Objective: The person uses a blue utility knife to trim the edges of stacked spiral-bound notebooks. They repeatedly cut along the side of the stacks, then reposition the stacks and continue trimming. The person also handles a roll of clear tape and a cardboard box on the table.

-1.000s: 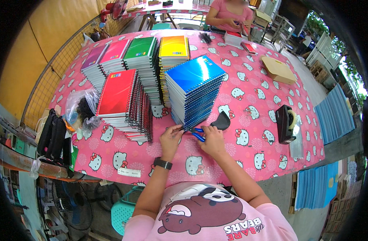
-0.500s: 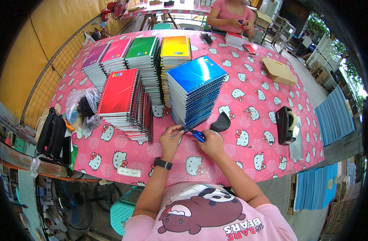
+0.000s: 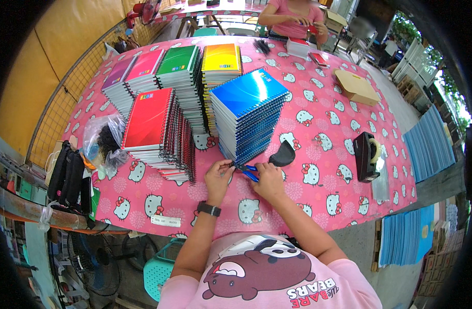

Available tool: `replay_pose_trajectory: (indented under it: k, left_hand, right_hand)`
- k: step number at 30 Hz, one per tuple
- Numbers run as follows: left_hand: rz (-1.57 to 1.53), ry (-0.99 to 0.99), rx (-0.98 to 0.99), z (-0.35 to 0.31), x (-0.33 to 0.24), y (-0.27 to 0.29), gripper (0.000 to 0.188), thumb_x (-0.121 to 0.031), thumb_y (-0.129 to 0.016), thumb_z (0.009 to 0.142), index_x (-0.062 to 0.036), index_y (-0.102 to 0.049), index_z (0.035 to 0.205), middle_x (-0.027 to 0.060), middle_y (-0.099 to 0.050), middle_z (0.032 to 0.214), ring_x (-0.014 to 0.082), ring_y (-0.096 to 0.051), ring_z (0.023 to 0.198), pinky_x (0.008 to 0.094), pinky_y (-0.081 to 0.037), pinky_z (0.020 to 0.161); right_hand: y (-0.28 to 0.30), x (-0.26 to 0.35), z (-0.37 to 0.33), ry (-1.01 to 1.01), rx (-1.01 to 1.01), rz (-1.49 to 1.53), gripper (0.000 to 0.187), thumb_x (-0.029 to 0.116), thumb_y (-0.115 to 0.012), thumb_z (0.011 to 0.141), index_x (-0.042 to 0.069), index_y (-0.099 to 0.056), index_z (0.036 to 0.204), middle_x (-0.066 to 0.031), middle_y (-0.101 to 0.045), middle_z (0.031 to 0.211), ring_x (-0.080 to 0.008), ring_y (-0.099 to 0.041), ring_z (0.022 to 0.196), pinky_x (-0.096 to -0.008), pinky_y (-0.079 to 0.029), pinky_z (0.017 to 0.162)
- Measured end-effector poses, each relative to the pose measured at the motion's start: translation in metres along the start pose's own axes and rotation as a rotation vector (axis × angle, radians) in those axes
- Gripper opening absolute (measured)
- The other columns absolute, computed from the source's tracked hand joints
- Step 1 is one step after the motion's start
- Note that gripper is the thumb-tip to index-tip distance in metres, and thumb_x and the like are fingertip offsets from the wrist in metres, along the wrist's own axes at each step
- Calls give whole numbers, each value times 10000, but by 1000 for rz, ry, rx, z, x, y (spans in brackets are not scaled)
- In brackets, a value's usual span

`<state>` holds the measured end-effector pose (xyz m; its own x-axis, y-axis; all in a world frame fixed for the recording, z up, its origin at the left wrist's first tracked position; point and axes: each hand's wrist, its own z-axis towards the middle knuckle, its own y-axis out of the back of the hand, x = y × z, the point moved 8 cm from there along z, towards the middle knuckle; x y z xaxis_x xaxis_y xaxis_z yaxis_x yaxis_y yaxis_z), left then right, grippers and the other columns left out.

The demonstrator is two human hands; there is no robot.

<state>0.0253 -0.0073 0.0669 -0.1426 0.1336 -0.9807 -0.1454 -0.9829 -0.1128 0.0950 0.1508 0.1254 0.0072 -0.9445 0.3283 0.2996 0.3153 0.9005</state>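
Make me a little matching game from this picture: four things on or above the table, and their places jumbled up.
1. Blue-handled tool
2. Tape dispenser
3. Clear plastic bag
4. Yellow notebooks

A. Left of the red notebooks
B. Just right of the green notebooks
C. In the right hand
D. Near the right edge of the table

Pairs: 1-C, 2-D, 3-A, 4-B

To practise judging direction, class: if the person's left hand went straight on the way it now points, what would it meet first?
Most likely the near lower corner of the blue notebook stack. The left hand's fingers look very close to it, though whether they already touch is unclear.
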Motion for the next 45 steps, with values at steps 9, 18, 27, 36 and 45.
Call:
replay_pose_trajectory:
  k: [9,18,27,36,45]
  left_hand:
    - [-259,145,-111,2,6,19,283,60,-657,784,29,-582,1054,83,-642,938,133,-617,826,247,-504,747]
    - [-299,-259,142,-65,-169,94,260,0,-632,758,-1,-582,1013,102,-640,928,187,-615,824,300,-510,730]
    - [696,-431,-968,43,-231,375,329,-152,-697,816,6,-639,1099,90,-671,1019,148,-625,897,281,-488,812]
    - [132,-738,-778,-7,-338,295,230,-81,-618,853,42,-634,1048,26,-608,839,87,-502,692,218,-418,650]
    - [-659,-836,1138,-114,-401,-27,231,-94,-527,914,-137,-553,1140,191,-623,740,213,-524,450,291,-332,367]
  right_hand:
    - [-5,-23,-8,-102,37,221,375,171,-711,624,25,-595,950,-147,-606,888,-336,-576,898,-443,-441,811]
    - [4,-60,-44,87,-160,216,370,117,-680,632,44,-550,971,-154,-557,924,-360,-513,892,-447,-396,797]
    - [1,-50,-36,126,-149,192,350,118,-668,637,50,-548,959,-144,-528,886,-347,-482,867,-433,-373,765]
    - [1,-59,-44,81,-170,177,364,158,-681,655,51,-546,975,-146,-533,894,-346,-490,863,-433,-369,762]
    - [-3,-62,-40,79,-137,143,376,149,-673,657,36,-527,985,-158,-517,913,-356,-477,887,-434,-371,775]
